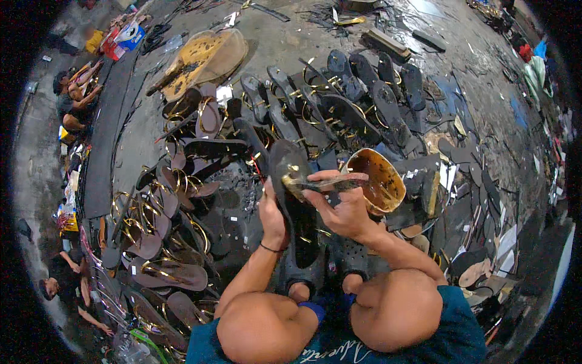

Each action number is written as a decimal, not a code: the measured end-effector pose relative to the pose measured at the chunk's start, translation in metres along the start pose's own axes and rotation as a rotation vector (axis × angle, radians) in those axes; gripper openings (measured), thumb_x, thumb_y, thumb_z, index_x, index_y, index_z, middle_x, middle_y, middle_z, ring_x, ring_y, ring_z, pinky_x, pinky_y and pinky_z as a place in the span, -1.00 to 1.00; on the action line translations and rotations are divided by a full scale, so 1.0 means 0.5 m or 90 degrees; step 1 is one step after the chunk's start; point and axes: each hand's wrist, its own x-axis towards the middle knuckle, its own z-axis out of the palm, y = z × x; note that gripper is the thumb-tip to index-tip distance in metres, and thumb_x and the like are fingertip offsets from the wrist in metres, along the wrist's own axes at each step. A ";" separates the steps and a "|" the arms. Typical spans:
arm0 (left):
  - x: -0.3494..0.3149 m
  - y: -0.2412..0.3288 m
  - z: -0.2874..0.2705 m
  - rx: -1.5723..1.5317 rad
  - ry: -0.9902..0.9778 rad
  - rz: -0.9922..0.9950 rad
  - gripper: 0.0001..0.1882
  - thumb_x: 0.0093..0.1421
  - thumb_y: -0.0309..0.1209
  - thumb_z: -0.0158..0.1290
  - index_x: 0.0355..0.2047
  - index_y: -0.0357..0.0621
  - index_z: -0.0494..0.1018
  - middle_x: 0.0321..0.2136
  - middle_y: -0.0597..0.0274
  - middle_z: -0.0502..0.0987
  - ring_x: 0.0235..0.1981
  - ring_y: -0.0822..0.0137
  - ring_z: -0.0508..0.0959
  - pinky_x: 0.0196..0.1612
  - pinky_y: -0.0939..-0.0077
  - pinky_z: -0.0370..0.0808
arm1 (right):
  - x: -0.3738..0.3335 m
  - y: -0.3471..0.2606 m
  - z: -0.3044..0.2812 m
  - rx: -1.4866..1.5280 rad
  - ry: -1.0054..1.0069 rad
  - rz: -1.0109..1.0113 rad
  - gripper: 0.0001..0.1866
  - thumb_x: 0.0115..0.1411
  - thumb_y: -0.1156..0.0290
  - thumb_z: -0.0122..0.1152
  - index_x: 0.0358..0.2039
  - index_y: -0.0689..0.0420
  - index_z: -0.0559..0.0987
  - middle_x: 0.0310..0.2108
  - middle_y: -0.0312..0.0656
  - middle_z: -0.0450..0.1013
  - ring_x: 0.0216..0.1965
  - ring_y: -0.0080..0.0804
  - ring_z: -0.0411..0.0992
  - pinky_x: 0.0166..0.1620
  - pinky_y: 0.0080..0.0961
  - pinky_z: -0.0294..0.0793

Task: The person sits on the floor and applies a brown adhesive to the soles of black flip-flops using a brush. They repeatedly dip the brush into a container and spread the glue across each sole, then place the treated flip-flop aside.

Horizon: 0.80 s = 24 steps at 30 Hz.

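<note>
In the head view, a dark sole (pixel 293 209) is held by the left hand (pixel 271 215), its edge clasped along the outer side, with the toe end pointing away from the wearer. A brush (pixel 344 181) is pinched between the thumb and fingers of the right hand (pixel 347 212), and its bristle end is set against the sole, just inward of the left grip. So the coating seems to be under way here; how much of the face is covered cannot be told. Just beyond the right grip, a bowl (pixel 391 194) is seen with amber liquid in it, plenty left by the look of it. Ahead of both grips, dark soles (pixel 388 103) are spread in a cluster; left of the left grip, gold-strapped sandals (pixel 163 273) are heaped. Which of those are finished cannot be judged.
</note>
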 end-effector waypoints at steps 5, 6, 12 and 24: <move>0.005 -0.016 0.013 0.113 0.084 0.199 -0.61 0.40 -0.19 -0.16 -0.02 -0.29 0.41 -0.11 0.26 0.51 -0.11 0.42 0.49 0.02 0.50 0.40 | 0.076 0.005 0.021 0.088 0.185 0.120 -0.80 0.15 0.37 0.30 -0.27 0.19 0.57 -0.24 -0.17 0.54 -0.21 -0.33 0.51 -0.12 -0.47 0.44; 0.023 -0.019 -0.003 0.137 0.099 0.229 -0.56 0.40 -0.15 -0.19 0.00 -0.28 0.40 -0.09 0.21 0.51 -0.11 0.36 0.51 0.01 0.44 0.43 | 0.049 0.017 0.045 0.194 0.189 0.181 -0.78 0.16 0.35 0.30 -0.24 0.19 0.56 -0.25 -0.20 0.54 -0.22 -0.37 0.50 -0.12 -0.48 0.44; -0.074 0.021 -0.025 -0.057 -0.051 -0.246 -0.54 0.35 -0.06 -0.17 -0.04 -0.20 0.42 -0.18 0.17 0.54 -0.22 0.34 0.57 -0.12 0.42 0.53 | 0.050 0.011 -0.010 0.584 0.076 0.450 -0.65 0.22 0.23 0.23 -0.08 0.16 0.47 -0.22 -0.29 0.50 -0.20 -0.49 0.47 -0.13 -0.48 0.47; 0.013 0.048 -0.047 -0.055 -0.019 -0.148 -0.26 0.19 0.32 -0.19 -0.01 -0.11 0.41 -0.26 0.16 0.57 -0.27 0.23 0.59 -0.15 0.34 0.56 | 0.029 0.014 0.057 0.051 0.043 0.062 -0.75 0.13 0.32 0.32 -0.23 0.14 0.54 -0.36 -0.27 0.53 -0.34 -0.45 0.48 -0.23 -0.45 0.44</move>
